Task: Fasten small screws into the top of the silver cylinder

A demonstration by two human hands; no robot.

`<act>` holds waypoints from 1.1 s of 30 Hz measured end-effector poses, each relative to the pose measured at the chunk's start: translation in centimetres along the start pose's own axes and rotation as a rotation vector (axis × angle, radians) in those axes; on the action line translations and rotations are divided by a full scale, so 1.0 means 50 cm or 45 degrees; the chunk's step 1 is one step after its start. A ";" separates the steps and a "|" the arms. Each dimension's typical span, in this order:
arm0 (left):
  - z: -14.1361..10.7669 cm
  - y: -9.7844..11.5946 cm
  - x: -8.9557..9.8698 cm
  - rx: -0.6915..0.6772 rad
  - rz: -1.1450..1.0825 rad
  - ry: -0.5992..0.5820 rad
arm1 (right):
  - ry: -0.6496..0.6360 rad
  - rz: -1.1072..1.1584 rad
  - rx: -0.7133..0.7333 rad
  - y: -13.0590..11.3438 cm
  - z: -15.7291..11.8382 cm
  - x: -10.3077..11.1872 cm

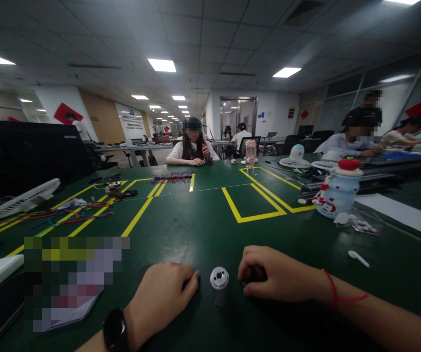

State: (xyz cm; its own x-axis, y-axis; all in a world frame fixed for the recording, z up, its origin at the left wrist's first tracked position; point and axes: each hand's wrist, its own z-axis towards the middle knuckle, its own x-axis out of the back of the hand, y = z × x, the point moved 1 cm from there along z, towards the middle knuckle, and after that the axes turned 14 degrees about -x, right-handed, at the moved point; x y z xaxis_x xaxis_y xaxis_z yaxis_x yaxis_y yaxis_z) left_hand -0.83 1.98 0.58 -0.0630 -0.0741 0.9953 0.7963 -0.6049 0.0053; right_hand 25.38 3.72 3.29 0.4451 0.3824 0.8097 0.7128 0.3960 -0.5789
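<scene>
Left hand (164, 291) back up, loosely curled; right hand (271, 274) curled, thumb nearest.

Beyond the metal cylinder (220, 279), at lower centre, a bare stretch of table (192, 225) runs up to the wire bundle (174, 178) at centre. Loose wires (82, 212) clutter the left; the blue bottle (338, 190) and earbud (359, 258) obstruct the right.

Blue bottle (338, 190) with red lid beside small clear bag (366, 226), white earbud (359, 258) nearby.
</scene>
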 end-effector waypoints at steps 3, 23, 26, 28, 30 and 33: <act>0.003 0.002 0.001 0.008 0.008 -0.010 | 0.064 0.007 0.064 -0.004 0.004 -0.005; 0.006 0.004 0.004 0.006 -0.006 -0.023 | 0.301 0.274 0.166 -0.088 0.008 -0.022; 0.004 0.003 0.003 0.000 -0.022 -0.026 | 0.345 0.425 0.069 -0.063 0.006 -0.014; 0.002 0.002 0.002 -0.013 -0.025 -0.023 | 0.361 0.559 -0.064 -0.037 0.009 -0.013; 0.001 0.001 0.001 -0.030 -0.026 -0.012 | 0.347 0.702 -0.228 -0.010 0.015 -0.016; 0.001 -0.001 0.001 -0.041 -0.025 -0.007 | 0.352 0.835 -0.376 0.018 0.026 -0.025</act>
State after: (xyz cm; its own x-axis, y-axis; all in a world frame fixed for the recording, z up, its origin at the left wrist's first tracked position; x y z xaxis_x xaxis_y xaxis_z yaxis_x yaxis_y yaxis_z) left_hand -0.86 2.03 0.63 -0.0755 -0.0577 0.9955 0.7750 -0.6316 0.0221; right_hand 24.75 4.67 1.65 0.9183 0.2239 0.3265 0.3537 -0.0938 -0.9306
